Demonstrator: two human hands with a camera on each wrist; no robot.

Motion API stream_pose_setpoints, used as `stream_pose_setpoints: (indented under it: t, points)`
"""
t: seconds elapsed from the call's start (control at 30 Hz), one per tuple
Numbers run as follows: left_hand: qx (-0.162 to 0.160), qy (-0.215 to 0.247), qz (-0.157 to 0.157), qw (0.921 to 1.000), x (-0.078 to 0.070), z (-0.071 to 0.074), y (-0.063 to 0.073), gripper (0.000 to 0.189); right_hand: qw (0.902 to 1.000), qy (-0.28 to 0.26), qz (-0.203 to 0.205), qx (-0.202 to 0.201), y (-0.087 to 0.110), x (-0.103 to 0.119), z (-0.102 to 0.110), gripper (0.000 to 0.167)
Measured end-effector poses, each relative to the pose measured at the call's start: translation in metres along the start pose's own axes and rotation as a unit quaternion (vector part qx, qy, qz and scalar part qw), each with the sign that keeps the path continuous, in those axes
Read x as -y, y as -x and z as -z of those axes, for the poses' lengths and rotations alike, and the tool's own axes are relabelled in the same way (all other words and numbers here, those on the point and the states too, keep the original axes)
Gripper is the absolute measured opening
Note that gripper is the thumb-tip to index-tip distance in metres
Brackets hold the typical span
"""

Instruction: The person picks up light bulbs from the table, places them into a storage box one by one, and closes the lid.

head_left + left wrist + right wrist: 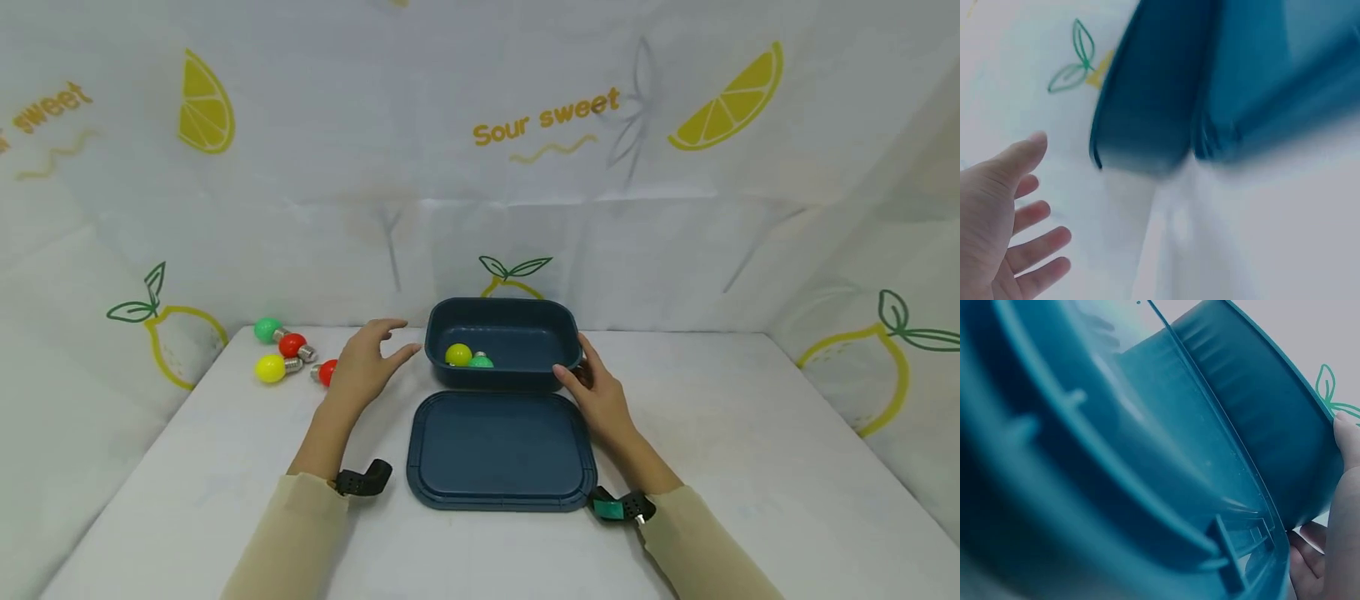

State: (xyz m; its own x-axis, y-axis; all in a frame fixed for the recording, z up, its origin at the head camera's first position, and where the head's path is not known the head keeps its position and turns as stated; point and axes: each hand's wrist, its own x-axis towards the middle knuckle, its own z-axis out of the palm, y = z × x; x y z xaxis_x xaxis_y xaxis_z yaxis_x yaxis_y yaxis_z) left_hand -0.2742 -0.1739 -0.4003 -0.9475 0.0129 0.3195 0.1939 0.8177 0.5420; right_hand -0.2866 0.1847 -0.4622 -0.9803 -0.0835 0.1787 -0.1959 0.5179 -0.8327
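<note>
A dark blue box (504, 379) stands at the back of the table. Inside it lie a yellow bulb (458, 355) and a green bulb (481, 361). My right hand (603, 400) grips the box at its front right corner, thumb at the rim and fingers along the side; the right wrist view shows the thumb (1349, 447) there too. To the left of the box, apart from it, my left hand (367, 364) holds nothing, its fingers spread from the thumb. The left wrist view shows this hand (997, 219) empty. The blue lid (502, 450) lies flat in front of the box.
Several loose bulbs lie at the back left: a green bulb (266, 330), a red bulb (292, 345), a yellow bulb (271, 368) and another red bulb (327, 372), partly behind my left hand. A white printed cloth (337, 233) rises behind the table.
</note>
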Motion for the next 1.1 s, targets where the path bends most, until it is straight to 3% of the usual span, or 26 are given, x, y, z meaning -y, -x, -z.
stream_pose_setpoints:
  t: [0.3, 0.6, 0.77, 1.1]
  points:
    - [-0.016, -0.071, 0.067, 0.9951, 0.033, 0.028, 0.009, 0.053, 1.0, 0.002, -0.005, -0.006, -0.001, -0.001, 0.004, 0.079]
    - [0.056, -0.05, 0.152, 0.9856, 0.047, 0.049, 0.016, 0.058, 1.0, -0.006, 0.003, -0.001, 0.001, -0.001, 0.002, 0.077]
    - [0.081, -0.049, 0.164, 0.9819, 0.054, 0.05, 0.019, 0.06, 1.0, -0.006, -0.002, 0.0, 0.004, -0.002, 0.001, 0.077]
    - [0.089, -0.043, 0.168, 0.9807, 0.064, 0.044, 0.02, 0.053, 0.9999, -0.006, 0.009, -0.005, 0.0, -0.003, 0.0, 0.078]
